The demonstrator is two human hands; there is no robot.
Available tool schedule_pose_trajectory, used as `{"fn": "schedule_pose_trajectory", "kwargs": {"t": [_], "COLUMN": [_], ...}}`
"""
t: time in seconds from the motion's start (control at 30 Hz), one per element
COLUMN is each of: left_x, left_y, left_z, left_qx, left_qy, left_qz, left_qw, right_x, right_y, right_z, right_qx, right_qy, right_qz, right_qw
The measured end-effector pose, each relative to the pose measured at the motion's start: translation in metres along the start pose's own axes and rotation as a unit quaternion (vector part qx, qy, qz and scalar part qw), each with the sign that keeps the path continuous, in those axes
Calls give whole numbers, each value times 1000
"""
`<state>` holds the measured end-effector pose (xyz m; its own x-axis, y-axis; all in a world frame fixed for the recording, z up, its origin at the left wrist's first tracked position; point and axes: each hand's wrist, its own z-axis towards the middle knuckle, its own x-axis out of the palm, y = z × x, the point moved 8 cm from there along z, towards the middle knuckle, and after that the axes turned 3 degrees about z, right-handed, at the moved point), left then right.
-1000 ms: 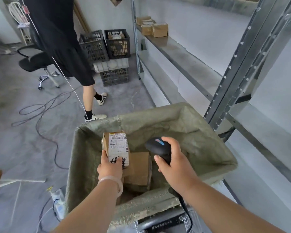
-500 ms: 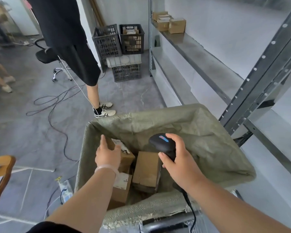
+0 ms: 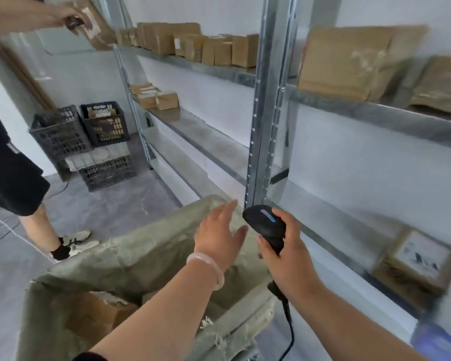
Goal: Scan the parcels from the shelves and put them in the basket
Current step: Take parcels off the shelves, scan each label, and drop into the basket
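Parcels [image 3: 346, 61] wait on shelf [image 3: 375, 114] above-right of my hands; boxes [image 3: 94, 316] lie in basket [image 3: 130, 259] below. My left hand [image 3: 219, 235] spread, empty; right hand [image 3: 292, 259] grips scanner [image 3: 264, 224]. Between parcels, I judge: next, reach up, pick one.

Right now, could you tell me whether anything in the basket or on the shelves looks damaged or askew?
The basket's green liner is frayed, with loose threads along its near rim. The parcel inside lies tilted. The shelf parcels are too blurred to judge.
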<state>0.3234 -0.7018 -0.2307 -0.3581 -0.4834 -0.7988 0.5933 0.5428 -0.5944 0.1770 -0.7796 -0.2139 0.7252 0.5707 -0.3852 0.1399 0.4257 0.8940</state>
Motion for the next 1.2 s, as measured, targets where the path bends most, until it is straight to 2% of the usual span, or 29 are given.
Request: {"fn": "schedule_pose_trajectory", "kwargs": {"t": [0.3,0.6,0.87,1.13,1.2], "left_x": [49,8,-67,-113,-119], "left_y": [-167,-283,-301,-298,-295], "left_z": [1,2,50,124,141], "left_qx": [175,281,274,204,183], "left_qy": [38,9,-28,-48,-55], "left_qz": [-55,-118,-91,-39,-55], "left_qw": [982,952,957,977,980], "right_x": [-157,-239,-256,-255,-252], "right_y": [17,84,137,155,155], "right_z": [-34,-40,10,96,113], "right_qx": [-3,-87,-114,-100,-94], "right_qy": [-161,-258,-252,-258,-266], "right_qz": [-36,-92,-102,-79,-70], "right_qw": [986,958,956,958,957]}}
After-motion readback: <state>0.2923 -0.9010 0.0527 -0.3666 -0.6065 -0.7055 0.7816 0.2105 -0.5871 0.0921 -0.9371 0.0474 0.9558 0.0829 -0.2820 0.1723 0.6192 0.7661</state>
